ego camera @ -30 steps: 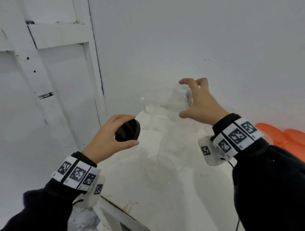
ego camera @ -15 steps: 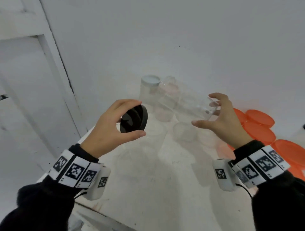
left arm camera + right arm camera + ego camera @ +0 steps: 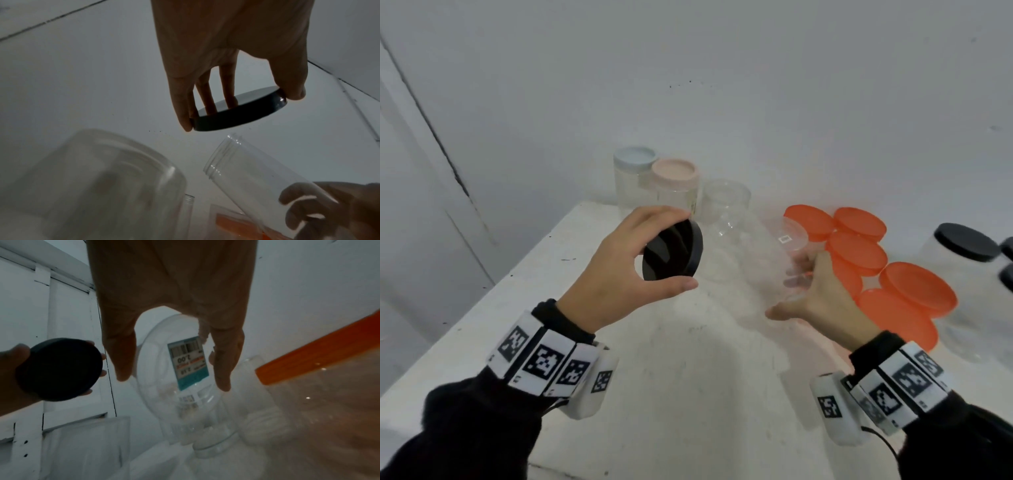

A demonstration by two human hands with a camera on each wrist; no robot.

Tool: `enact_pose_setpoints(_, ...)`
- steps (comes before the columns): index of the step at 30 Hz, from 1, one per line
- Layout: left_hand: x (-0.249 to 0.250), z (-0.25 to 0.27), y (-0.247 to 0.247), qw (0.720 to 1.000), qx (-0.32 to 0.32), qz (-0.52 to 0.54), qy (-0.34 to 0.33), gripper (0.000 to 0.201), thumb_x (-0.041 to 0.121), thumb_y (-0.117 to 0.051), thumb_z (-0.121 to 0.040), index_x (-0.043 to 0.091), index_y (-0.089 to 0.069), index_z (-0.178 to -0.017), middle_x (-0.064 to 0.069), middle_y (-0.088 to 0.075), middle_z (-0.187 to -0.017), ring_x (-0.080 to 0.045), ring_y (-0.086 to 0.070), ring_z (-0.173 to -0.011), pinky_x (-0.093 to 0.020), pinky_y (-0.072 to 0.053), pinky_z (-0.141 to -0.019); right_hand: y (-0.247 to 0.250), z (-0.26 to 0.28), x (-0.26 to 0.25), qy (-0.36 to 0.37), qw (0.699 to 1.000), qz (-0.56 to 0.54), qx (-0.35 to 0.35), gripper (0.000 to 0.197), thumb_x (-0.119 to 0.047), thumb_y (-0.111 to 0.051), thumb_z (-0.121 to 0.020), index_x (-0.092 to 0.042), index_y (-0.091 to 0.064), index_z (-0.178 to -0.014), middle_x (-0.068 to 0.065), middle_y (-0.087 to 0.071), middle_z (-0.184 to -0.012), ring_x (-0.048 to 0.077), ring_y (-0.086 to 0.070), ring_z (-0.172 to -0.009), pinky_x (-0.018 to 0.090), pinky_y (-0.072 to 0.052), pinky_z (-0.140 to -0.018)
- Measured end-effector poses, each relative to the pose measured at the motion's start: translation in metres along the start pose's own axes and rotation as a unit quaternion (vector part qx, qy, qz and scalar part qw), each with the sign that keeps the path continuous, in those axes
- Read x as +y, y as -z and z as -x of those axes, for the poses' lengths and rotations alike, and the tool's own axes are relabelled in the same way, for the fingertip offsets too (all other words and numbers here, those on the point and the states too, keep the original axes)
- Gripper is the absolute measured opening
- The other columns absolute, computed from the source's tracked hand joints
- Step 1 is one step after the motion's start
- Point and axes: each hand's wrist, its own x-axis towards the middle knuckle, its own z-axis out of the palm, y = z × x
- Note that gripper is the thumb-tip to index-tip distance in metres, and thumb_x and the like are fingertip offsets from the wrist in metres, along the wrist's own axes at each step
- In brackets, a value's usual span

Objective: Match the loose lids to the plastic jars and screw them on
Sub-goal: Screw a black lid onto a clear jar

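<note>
Above the table (image 3: 688,394), left hand (image 3: 616,274) pinches black lid (image 3: 673,250) (right hand (image 3: 822,301) grips clear jar (image 3: 780,260)).

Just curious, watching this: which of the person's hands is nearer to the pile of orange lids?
Right. The right hand, holding a clear jar, sits just beside the orange lids. The left hand, gripping a black lid, is farther off, across the table.

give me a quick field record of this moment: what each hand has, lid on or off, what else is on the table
left hand: grips black lid by its rim
right hand: holds clear jar, tilted, above the table
lid state: apart from the jar's open mouth, not yet on
capped jars: blue-lidded jar, pink-lidded jar
loose lids: orange lids
surface: white table
</note>
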Motion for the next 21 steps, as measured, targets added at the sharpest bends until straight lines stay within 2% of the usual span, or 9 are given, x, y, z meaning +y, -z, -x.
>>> enact_pose_setpoints(3, 0.003, -0.006, -0.011, 1.0, -0.008, 0.002, -0.006, 0.07, 0.051, -0.07, -0.067, 0.032, -0.048, -0.13, 0.017, -0.047, -0.128, -0.005, -0.045, -0.122, -0.032, -0.046, -0.098, 0.004, 0.009, 0.011, -0.016, 0.999, 0.032, -0.031, 0.096, -0.043, -0.085, -0.036, -0.024, -0.04, -0.119, -0.005, -0.042, -0.113, 0.01, -0.052, -0.102, 0.035, -0.053, -0.082)
enact_pose_setpoints(5, 0.004, -0.009, -0.018, 1.0, -0.014, 0.007, -0.008, 0.07, 0.051, -0.07, -0.067, 0.031, -0.048, -0.13, 0.017, -0.047, -0.128, -0.005, -0.045, -0.122, -0.031, -0.046, -0.098, 0.006, 0.013, 0.019, -0.026, 0.999, 0.018, -0.044, 0.098, -0.053, -0.089, -0.039, -0.023, -0.041, -0.118, -0.005, -0.042, -0.116, 0.011, -0.053, -0.105, 0.036, -0.053, -0.085)
enact_pose_setpoints(8, 0.005, -0.014, -0.028, 1.0, -0.022, 0.014, -0.009, 0.07, 0.05, -0.07, -0.067, 0.031, -0.048, -0.131, 0.017, -0.047, -0.128, -0.006, -0.045, -0.123, -0.032, -0.045, -0.098, 0.006, 0.017, 0.031, -0.055, 0.996, -0.014, -0.068, 0.082, -0.047, -0.083, -0.052, -0.022, -0.04, -0.117, -0.002, -0.047, -0.119, 0.012, -0.056, -0.106, 0.031, -0.052, -0.085)
enact_pose_setpoints(11, 0.006, -0.018, -0.038, 0.999, -0.031, 0.021, -0.011, 0.07, 0.05, -0.071, -0.067, 0.032, -0.048, -0.131, 0.016, -0.047, -0.128, -0.006, -0.045, -0.123, -0.033, -0.045, -0.099, 0.005, 0.018, 0.043, -0.091, 0.991, -0.002, -0.096, 0.073, -0.03, -0.085, -0.063, -0.022, -0.037, -0.118, -0.001, -0.052, -0.117, 0.007, -0.055, -0.105, 0.024, -0.05, -0.078)
enact_pose_setpoints(14, 0.007, -0.021, -0.046, 0.999, -0.044, 0.025, -0.012, 0.07, 0.05, -0.071, -0.067, 0.032, -0.048, -0.131, 0.016, -0.047, -0.129, -0.006, -0.045, -0.123, -0.035, -0.045, -0.1, 0.003, 0.017, 0.051, -0.097, 0.991, 0.008, -0.094, 0.072, -0.02, -0.085, -0.062, -0.021, -0.036, -0.115, 0.0, -0.049, -0.117, 0.004, -0.052, -0.106, 0.02, -0.048, -0.072)
enact_pose_setpoints(17, 0.007, -0.024, -0.054, 0.998, -0.053, 0.029, -0.015, 0.069, 0.05, -0.07, -0.067, 0.032, -0.048, -0.13, 0.017, -0.046, -0.129, -0.006, -0.044, -0.123, -0.034, -0.045, -0.1, 0.003, 0.016, 0.057, -0.089, 0.991, -0.01, -0.1, 0.075, -0.02, -0.089, -0.057, -0.02, -0.037, -0.112, -0.004, -0.047, -0.12, 0.003, -0.051, -0.109, 0.02, -0.047, -0.075)
enact_pose_setpoints(21, 0.006, -0.027, -0.06, 0.998, -0.057, 0.029, -0.016, 0.069, 0.051, -0.07, -0.067, 0.031, -0.048, -0.13, 0.019, -0.046, -0.128, -0.004, -0.044, -0.122, -0.032, -0.045, -0.1, 0.006, 0.014, 0.063, -0.054, 0.992, 0.019, -0.115, 0.078, -0.034, -0.089, -0.054, -0.025, -0.041, -0.115, -0.012, -0.051, -0.121, 0.002, -0.05, -0.112, 0.02, -0.042, -0.087)
